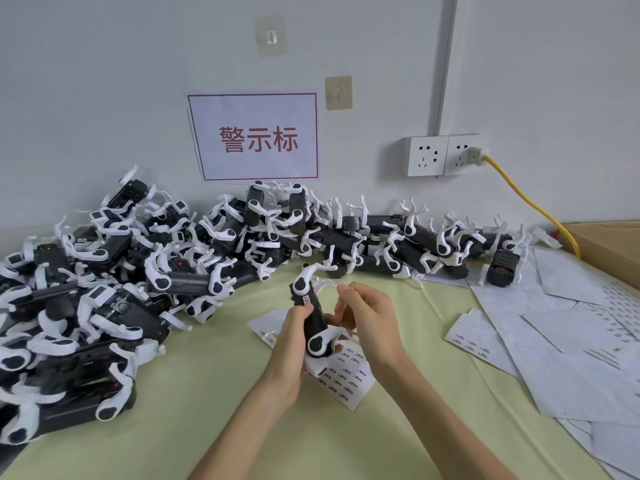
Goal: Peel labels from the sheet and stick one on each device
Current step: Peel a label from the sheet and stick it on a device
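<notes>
My left hand (292,325) grips a black device with white arms (313,313), held upright over the middle of the table. A small white label shows on the device's upper side. My right hand (363,315) is at the device's right side with fingers curled; whether they pinch a label I cannot tell. Under both hands lies the label sheet (349,379) with rows of small printed labels. A large heap of the same devices (114,299) fills the left side, and a row of them (398,244) runs along the wall.
Used backing sheets (568,344) are spread over the right side of the yellow-green table (194,417). A cardboard box (609,244) stands at the far right. A yellow cable (530,199) runs from the wall sockets (443,155). A red-framed paper sign (258,138) hangs on the wall.
</notes>
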A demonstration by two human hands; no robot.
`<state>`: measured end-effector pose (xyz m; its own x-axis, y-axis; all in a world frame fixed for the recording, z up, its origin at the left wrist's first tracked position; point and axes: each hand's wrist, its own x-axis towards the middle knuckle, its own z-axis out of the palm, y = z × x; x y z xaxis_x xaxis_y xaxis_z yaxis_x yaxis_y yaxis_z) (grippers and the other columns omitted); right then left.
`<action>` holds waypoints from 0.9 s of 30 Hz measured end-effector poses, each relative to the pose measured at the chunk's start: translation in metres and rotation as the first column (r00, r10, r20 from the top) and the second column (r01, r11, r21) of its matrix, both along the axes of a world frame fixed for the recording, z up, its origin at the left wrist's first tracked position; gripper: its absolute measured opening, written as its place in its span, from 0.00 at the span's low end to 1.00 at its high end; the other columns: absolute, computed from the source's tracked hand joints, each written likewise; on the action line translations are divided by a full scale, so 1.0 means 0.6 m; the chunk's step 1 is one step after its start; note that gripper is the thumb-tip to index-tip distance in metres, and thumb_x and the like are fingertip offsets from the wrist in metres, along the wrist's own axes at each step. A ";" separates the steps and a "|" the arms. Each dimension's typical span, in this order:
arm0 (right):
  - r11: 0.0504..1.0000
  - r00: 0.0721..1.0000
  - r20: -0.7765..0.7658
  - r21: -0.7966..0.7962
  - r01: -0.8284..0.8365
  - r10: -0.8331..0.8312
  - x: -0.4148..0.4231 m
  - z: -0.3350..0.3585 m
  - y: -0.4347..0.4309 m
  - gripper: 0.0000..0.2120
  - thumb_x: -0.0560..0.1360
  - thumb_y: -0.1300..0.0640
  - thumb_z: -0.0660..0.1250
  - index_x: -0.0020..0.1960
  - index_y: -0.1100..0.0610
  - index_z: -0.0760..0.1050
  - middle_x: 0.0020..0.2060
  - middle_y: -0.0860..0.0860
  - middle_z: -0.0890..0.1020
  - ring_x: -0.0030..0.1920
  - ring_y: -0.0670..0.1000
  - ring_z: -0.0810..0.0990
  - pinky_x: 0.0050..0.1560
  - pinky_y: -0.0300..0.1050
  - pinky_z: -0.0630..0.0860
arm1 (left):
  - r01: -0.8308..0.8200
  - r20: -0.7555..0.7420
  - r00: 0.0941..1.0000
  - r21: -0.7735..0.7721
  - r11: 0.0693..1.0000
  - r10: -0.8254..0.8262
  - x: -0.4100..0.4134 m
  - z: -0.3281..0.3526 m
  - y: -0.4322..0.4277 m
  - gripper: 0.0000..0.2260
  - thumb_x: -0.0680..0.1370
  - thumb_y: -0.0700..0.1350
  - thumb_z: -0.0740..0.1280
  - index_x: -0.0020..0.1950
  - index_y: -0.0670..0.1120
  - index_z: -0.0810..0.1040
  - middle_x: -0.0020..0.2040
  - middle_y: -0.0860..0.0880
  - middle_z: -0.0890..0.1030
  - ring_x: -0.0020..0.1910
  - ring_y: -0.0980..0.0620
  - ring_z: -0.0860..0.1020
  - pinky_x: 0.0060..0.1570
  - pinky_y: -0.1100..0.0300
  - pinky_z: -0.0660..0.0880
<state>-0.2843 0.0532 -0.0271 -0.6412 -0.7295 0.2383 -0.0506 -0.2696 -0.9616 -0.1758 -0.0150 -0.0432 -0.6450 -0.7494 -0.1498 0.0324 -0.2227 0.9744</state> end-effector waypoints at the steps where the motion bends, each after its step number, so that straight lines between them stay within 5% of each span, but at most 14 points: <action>1: 1.000 1.000 -0.005 -0.001 0.001 -0.001 0.000 -0.001 0.000 0.18 0.81 0.60 0.65 0.33 0.64 0.73 0.26 0.54 0.75 0.26 0.46 0.70 0.40 0.56 0.76 | 0.000 -0.015 1.000 0.009 1.000 0.000 0.002 0.001 0.000 0.23 0.74 0.61 0.61 0.49 0.44 0.85 0.48 0.41 0.87 0.43 0.47 0.84 0.52 0.50 0.74; 5: 1.000 0.999 -0.042 -0.008 0.013 -0.014 0.002 -0.006 -0.003 0.18 0.81 0.61 0.65 0.32 0.62 0.73 0.26 0.54 0.75 0.26 0.41 0.75 0.31 0.34 0.70 | -0.017 -0.070 0.997 0.030 0.999 0.019 0.002 0.001 -0.003 0.23 0.77 0.64 0.65 0.50 0.45 0.84 0.46 0.42 0.86 0.42 0.47 0.84 0.49 0.53 0.76; 9: 1.000 0.998 -0.066 0.000 0.003 -0.003 0.004 -0.011 -0.005 0.19 0.81 0.60 0.65 0.31 0.60 0.73 0.26 0.53 0.75 0.27 0.43 0.72 0.30 0.34 0.70 | -0.041 -0.028 0.999 -0.010 0.999 0.041 -0.004 0.001 -0.004 0.24 0.82 0.61 0.60 0.57 0.41 0.81 0.45 0.43 0.86 0.42 0.48 0.85 0.45 0.53 0.80; 15: 1.000 0.999 -0.046 -0.007 0.009 -0.009 0.004 -0.006 -0.001 0.19 0.81 0.61 0.65 0.31 0.62 0.73 0.26 0.54 0.76 0.26 0.45 0.70 0.29 0.36 0.68 | -0.045 -0.018 0.999 0.046 0.998 0.046 -0.004 0.005 -0.001 0.21 0.83 0.58 0.59 0.48 0.41 0.79 0.39 0.43 0.85 0.35 0.48 0.84 0.30 0.60 0.78; 27: 1.000 0.998 -0.056 -0.013 -0.001 0.000 0.009 -0.008 -0.003 0.20 0.81 0.61 0.65 0.30 0.60 0.73 0.26 0.53 0.76 0.26 0.45 0.70 0.30 0.36 0.69 | 0.003 -0.057 0.998 0.066 0.998 0.000 0.005 0.008 0.001 0.21 0.80 0.55 0.57 0.45 0.42 0.81 0.41 0.42 0.85 0.36 0.49 0.82 0.33 0.60 0.77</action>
